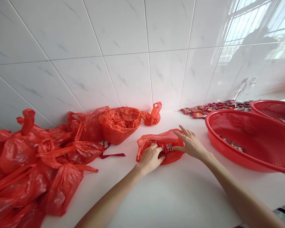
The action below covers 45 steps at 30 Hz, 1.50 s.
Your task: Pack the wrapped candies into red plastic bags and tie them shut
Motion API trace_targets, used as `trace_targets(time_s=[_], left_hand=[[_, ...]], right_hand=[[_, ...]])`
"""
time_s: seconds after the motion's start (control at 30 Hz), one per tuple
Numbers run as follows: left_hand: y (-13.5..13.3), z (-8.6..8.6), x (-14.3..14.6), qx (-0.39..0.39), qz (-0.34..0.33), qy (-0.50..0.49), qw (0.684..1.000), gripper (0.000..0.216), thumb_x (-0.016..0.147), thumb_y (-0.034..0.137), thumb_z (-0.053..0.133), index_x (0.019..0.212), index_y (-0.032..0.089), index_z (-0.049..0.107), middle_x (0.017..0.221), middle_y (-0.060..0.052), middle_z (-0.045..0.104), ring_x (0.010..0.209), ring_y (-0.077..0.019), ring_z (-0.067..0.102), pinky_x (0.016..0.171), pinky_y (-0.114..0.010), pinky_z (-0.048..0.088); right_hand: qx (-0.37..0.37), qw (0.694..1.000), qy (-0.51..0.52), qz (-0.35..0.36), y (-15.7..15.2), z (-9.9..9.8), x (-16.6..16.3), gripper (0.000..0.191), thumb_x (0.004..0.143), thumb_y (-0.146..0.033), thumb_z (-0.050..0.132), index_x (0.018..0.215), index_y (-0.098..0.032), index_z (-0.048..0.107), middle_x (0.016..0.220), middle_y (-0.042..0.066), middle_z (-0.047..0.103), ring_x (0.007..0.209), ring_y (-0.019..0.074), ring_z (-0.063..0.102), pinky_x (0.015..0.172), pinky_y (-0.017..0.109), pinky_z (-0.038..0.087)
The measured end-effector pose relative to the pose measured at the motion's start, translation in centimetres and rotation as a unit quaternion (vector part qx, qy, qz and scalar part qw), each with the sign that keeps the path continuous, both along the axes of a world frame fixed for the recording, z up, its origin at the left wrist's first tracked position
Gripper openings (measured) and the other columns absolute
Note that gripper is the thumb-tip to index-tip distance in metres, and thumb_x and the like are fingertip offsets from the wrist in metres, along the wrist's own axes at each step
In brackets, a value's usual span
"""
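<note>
Left hand (pixel 150 159) inside red bag (pixel 174 155) | tied bags (pixel 65 183) left | basket (pixel 256 133) right

The left hand (pixel 150 159) curls, perhaps pinching; the right hand (pixel 193 145) spreads its fingers (pixel 180 135).

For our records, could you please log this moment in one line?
left hand: fingers in open red bag; right hand: at bag's edge
</note>
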<state>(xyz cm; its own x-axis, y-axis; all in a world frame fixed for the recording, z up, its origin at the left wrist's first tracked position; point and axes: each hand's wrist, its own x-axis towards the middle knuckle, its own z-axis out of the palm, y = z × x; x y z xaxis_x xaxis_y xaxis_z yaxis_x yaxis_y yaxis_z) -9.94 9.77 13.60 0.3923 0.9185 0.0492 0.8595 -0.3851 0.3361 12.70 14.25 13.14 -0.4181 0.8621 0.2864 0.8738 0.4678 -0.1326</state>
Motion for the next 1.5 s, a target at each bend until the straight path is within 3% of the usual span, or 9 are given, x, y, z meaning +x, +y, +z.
trace_targets(time_s=[0.17, 0.33, 0.53, 0.73, 0.83, 0.97, 1.1, 1.23, 1.5], left_hand=[[0.5, 0.2, -0.7, 0.030, 0.015, -0.010, 0.999, 0.023, 0.089, 0.016, 0.060, 0.108, 0.021, 0.072, 0.106, -0.008, 0.067, 0.101, -0.0238, 0.067, 0.093, -0.038, 0.055], [1.1, 2.0, -2.5, 0.089, 0.043, 0.034, 0.995, 0.037, 0.086, 0.013, 0.063, 0.122, 0.021, 0.067, 0.134, -0.012, 0.057, 0.125, -0.0284, 0.057, 0.108, -0.041, 0.048], [-0.1, 5.7, -4.9, 0.068, 0.074, 0.040, 0.994, 0.047, 0.084, 0.007, 0.057, 0.125, 0.028, 0.067, 0.144, -0.008, 0.053, 0.126, -0.0294, 0.058, 0.100, -0.039, 0.054], [-1.9, 7.6, -5.5, 0.072, 0.003, 0.025, 0.997, 0.050, 0.082, 0.005, 0.057, 0.122, 0.030, 0.070, 0.150, -0.003, 0.050, 0.136, -0.0280, 0.050, 0.112, -0.042, 0.046], [-1.8, 7.5, -5.4, 0.126, 0.041, 0.029, 0.991, 0.035, 0.086, 0.011, 0.057, 0.112, 0.027, 0.075, 0.155, -0.004, 0.044, 0.148, -0.0317, 0.032, 0.120, -0.050, 0.033], [-1.3, 6.9, -5.9, 0.029, 0.111, 0.029, 0.993, 0.034, 0.086, 0.023, 0.062, 0.117, 0.023, 0.073, 0.159, -0.009, 0.038, 0.147, -0.0365, 0.035, 0.115, -0.050, 0.040], [-0.7, 6.2, -6.6, -0.083, 0.139, 0.035, 0.986, 0.050, 0.077, 0.022, 0.066, 0.128, 0.021, 0.066, 0.148, -0.015, 0.051, 0.133, -0.0349, 0.055, 0.096, -0.040, 0.053], [-0.3, 5.9, -6.8, -0.106, 0.119, 0.022, 0.987, 0.048, 0.072, 0.012, 0.061, 0.119, 0.024, 0.068, 0.120, -0.010, 0.066, 0.120, -0.0295, 0.062, 0.086, -0.032, 0.055], [-0.7, 7.4, -7.2, -0.063, 0.126, -0.025, 0.990, 0.063, 0.076, 0.007, 0.054, 0.137, 0.023, 0.060, 0.120, -0.008, 0.063, 0.090, -0.0188, 0.069, 0.076, -0.026, 0.055]], right_hand=[[-0.107, 0.994, 0.007, -0.028, -0.3, -0.2, -0.2, 0.081, 0.082, -0.032, 0.068, 0.156, -0.024, 0.034, 0.162, 0.023, 0.029, 0.108, 0.0356, 0.070, 0.080, 0.043, 0.058], [-0.035, 0.995, 0.092, 0.001, -0.1, -0.2, -0.1, 0.072, 0.083, -0.019, 0.054, 0.153, -0.029, 0.039, 0.157, 0.016, 0.040, 0.102, 0.0278, 0.072, 0.082, 0.040, 0.060], [0.007, 0.968, 0.247, 0.047, -0.6, 1.1, -0.2, 0.054, 0.086, -0.018, 0.050, 0.139, -0.027, 0.053, 0.154, 0.015, 0.043, 0.090, 0.0189, 0.073, 0.088, 0.039, 0.061], [-0.013, 0.950, 0.266, 0.164, -2.0, 2.9, 0.1, 0.041, 0.090, -0.020, 0.051, 0.128, -0.030, 0.065, 0.158, 0.011, 0.038, 0.107, 0.0248, 0.069, 0.088, 0.042, 0.061], [-0.038, 0.964, 0.201, 0.171, -2.2, 3.0, 0.0, 0.041, 0.090, -0.019, 0.052, 0.126, -0.031, 0.068, 0.161, 0.008, 0.036, 0.129, 0.0315, 0.057, 0.093, 0.045, 0.059], [-0.040, 0.986, 0.103, 0.124, -1.9, 2.3, -0.7, 0.032, 0.092, -0.031, 0.059, 0.121, -0.028, 0.073, 0.163, 0.009, 0.034, 0.148, 0.0364, 0.034, 0.110, 0.054, 0.046], [-0.096, 0.992, 0.044, 0.071, -1.6, 1.4, -1.1, 0.061, 0.084, -0.042, 0.072, 0.141, -0.026, 0.058, 0.168, 0.016, 0.018, 0.151, 0.0429, 0.023, 0.112, 0.060, 0.039], [-0.185, 0.981, 0.040, 0.033, -1.2, 0.0, -0.8, 0.092, 0.074, -0.020, 0.072, 0.157, -0.025, 0.032, 0.168, 0.022, 0.006, 0.131, 0.0440, 0.055, 0.091, 0.052, 0.057], [-0.095, 0.982, 0.156, 0.041, -0.8, 1.0, -0.6, 0.073, 0.074, -0.007, 0.052, 0.145, -0.024, 0.052, 0.143, 0.014, 0.057, 0.086, 0.0219, 0.072, 0.064, 0.030, 0.059]])
